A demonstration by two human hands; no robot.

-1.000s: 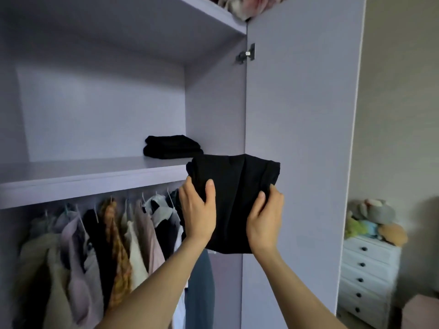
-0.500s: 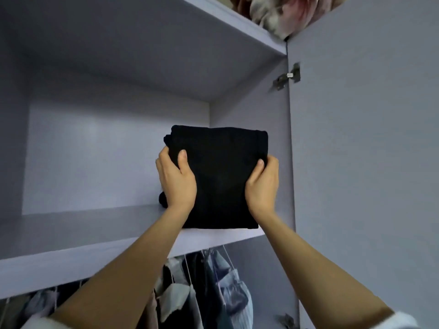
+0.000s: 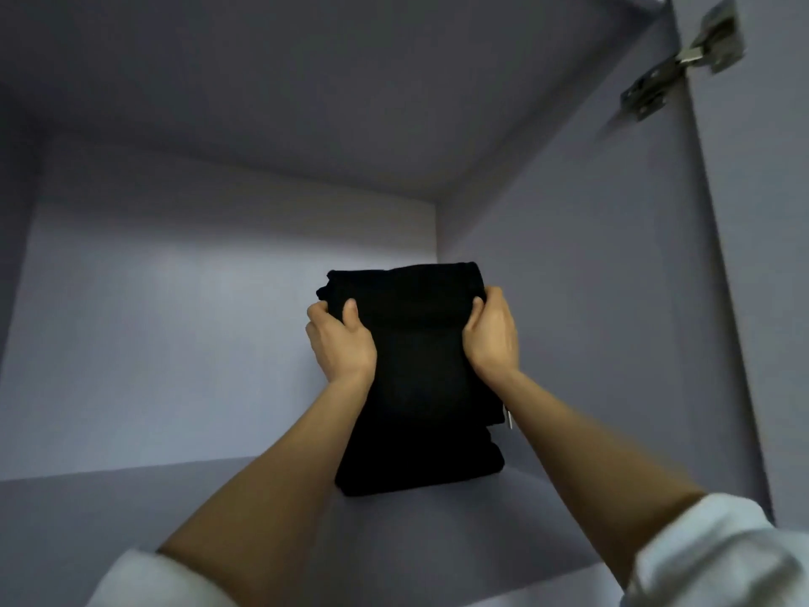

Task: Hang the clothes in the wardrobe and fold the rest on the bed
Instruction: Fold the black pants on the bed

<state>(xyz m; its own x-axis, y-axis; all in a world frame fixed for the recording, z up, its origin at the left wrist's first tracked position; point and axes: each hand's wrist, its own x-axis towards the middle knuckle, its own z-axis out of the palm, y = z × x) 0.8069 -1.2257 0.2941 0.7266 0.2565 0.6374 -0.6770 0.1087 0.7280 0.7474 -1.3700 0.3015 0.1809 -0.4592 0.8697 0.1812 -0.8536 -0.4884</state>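
We see both hands inside the wardrobe compartment, gripping a folded black garment (image 3: 416, 343) by its sides. The left hand (image 3: 339, 341) and the right hand (image 3: 492, 332) have their fingers curled round its edges. It rests on another black folded piece (image 3: 420, 468) on the shelf (image 3: 219, 497), near the right wall

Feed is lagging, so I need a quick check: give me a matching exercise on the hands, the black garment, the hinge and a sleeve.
Things:
1. left hand
2. right hand
3. folded black garment
4. door hinge

States or places:
A. metal, upper right
B. grips the garment's right edge
C. on the shelf, near the right wall
D. grips the garment's left edge

Pairs: 1-D, 2-B, 3-C, 4-A
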